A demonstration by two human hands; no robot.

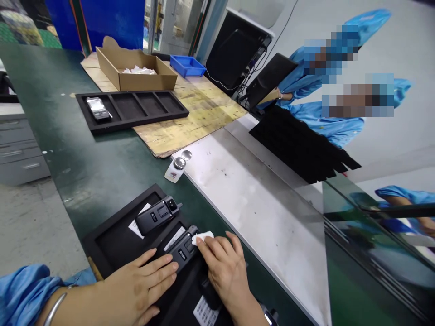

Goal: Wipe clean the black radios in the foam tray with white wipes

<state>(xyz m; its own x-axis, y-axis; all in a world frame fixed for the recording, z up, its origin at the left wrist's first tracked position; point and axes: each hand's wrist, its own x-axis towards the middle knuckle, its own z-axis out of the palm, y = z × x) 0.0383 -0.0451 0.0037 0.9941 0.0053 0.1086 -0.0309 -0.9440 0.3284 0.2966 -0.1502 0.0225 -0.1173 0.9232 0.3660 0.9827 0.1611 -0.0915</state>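
A black handheld radio [181, 251] lies face down in a black compartment tray [102, 244], "Riton" on its back. My left hand [146, 285] rests with fingers outstretched on the radio's lower end. At its upper end, my right hand [226, 265] pinches a white wipe [203, 237] against the casing. A second radio [158, 216] sits in the neighbouring compartment above, partly over a white label [139, 222]. Below my right wrist, another dark device is mostly hidden beside a printed label [205, 312].
A white pump bottle [175, 170] with its lid open stands by the pale conveyor belt [251, 199]. Further back are another black tray [132, 111] holding one device, a cardboard box [136, 72] and a blue bin [186, 66]. People in blue work across the belt.
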